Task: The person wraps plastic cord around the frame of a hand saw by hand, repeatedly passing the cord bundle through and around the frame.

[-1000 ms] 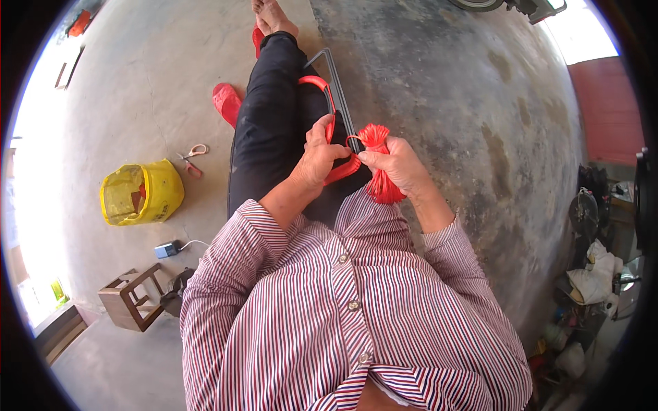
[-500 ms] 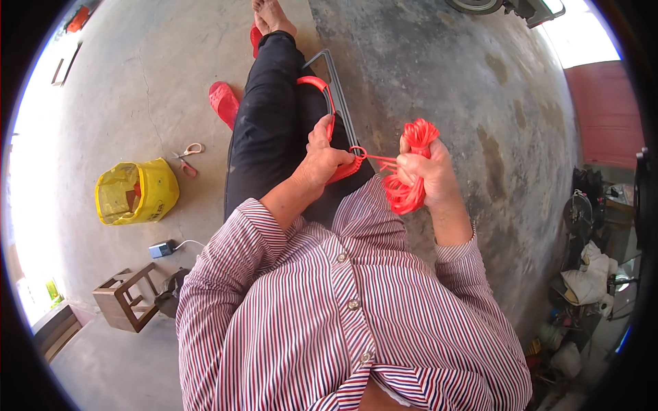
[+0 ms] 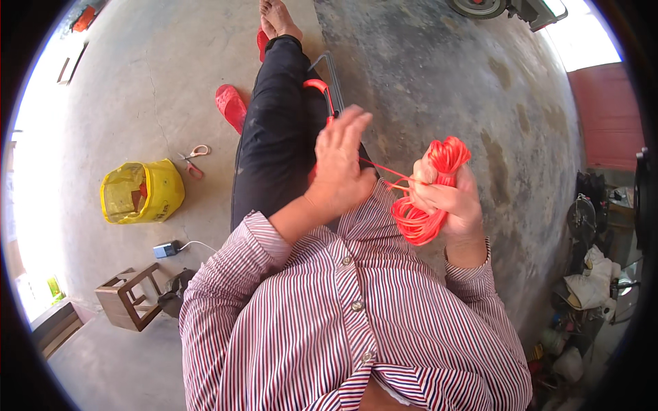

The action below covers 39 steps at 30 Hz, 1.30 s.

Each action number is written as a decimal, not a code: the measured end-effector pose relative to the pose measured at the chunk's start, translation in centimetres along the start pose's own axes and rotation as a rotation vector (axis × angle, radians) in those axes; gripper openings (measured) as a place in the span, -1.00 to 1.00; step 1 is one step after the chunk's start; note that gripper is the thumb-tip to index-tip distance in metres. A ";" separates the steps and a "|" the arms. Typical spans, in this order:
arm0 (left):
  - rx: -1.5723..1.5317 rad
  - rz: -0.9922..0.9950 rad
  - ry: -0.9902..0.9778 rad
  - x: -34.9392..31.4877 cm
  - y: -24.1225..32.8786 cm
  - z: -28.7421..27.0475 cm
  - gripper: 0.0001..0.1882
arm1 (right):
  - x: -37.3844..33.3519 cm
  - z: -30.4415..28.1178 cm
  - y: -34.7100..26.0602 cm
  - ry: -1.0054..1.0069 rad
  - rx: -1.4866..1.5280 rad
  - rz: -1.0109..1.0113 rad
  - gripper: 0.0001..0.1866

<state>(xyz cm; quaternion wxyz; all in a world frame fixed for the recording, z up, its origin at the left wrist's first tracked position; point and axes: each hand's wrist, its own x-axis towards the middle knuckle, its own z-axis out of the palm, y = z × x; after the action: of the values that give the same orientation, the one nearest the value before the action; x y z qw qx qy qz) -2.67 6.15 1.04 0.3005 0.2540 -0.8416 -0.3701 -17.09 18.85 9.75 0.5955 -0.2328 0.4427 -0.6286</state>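
Note:
My right hand (image 3: 449, 200) is closed around a bundle of red plastic cord (image 3: 419, 226), with loops hanging below the fist and a bunched end above it. A taut strand of this cord runs leftward to behind my left hand (image 3: 340, 164). That hand is raised over my lap with its fingers stretched out, slightly blurred, and I see nothing gripped in it. Beyond its fingertips a grey metal frame (image 3: 334, 74) lies along my legs. Red cord wraps a curved part (image 3: 317, 84) of the frame. My left hand hides the nearer part of the wrapping.
On the concrete floor to the left are scissors (image 3: 194, 162), a yellow bag (image 3: 168, 192), a small blue box with a white cable (image 3: 165, 249) and a wooden stool (image 3: 123, 301). A red slipper (image 3: 231, 107) lies beside my leg. Clutter (image 3: 589, 281) lines the right side.
My left hand has let go of the wrapped part of the frame and lifted, its fingers straightening. My right hand has moved right and nearer to me with the cord bundle.

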 end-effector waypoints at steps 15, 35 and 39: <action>-0.466 -0.880 -0.190 0.2 -6.1 -0.7 -0.80 | 10.1 -3.4 9.2 -0.073 -1.290 -0.152 -0.69; -1.069 -1.250 -0.217 2.4 -2.6 -2.2 -0.85 | -1.4 -9.2 -7.3 -0.050 0.423 -0.439 -0.68; -1.098 -1.150 -0.388 1.7 -5.6 -1.3 -0.92 | -6.8 -9.2 -7.4 -0.180 0.211 -0.299 -0.66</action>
<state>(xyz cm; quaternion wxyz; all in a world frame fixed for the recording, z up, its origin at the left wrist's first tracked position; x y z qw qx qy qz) -1.78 1.10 -1.99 -0.0058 0.3940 -0.3159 -0.8631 -27.42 27.21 12.96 0.5539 -0.2876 0.2800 -0.7294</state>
